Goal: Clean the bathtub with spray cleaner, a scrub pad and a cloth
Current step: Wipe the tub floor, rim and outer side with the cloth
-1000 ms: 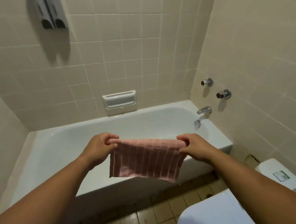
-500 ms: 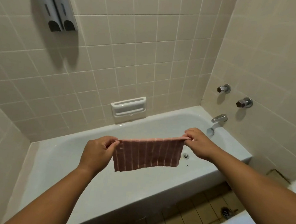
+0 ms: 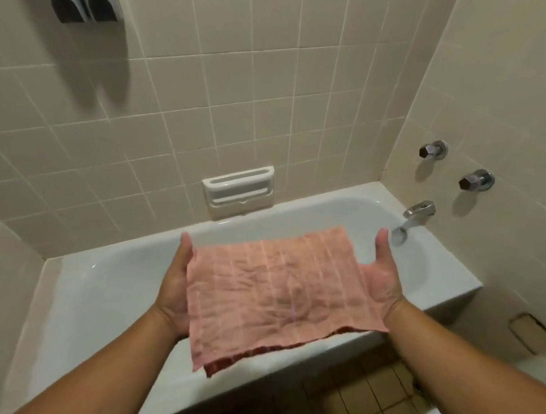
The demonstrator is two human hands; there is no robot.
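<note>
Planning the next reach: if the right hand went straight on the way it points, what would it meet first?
Probably the far inner wall of the bathtub, left of the spout. The right hand lies palm up under the cloth, thumb aimed that way; nothing shows between, though depth is unclear.

A pink cloth (image 3: pixel 275 291) lies spread flat across both upturned palms, left hand (image 3: pixel 174 284) and right hand (image 3: pixel 381 280), thumbs straight beside its edges, above the white bathtub (image 3: pixel 97 291). A chrome spout (image 3: pixel 418 211) juts from the tiled right wall.
</note>
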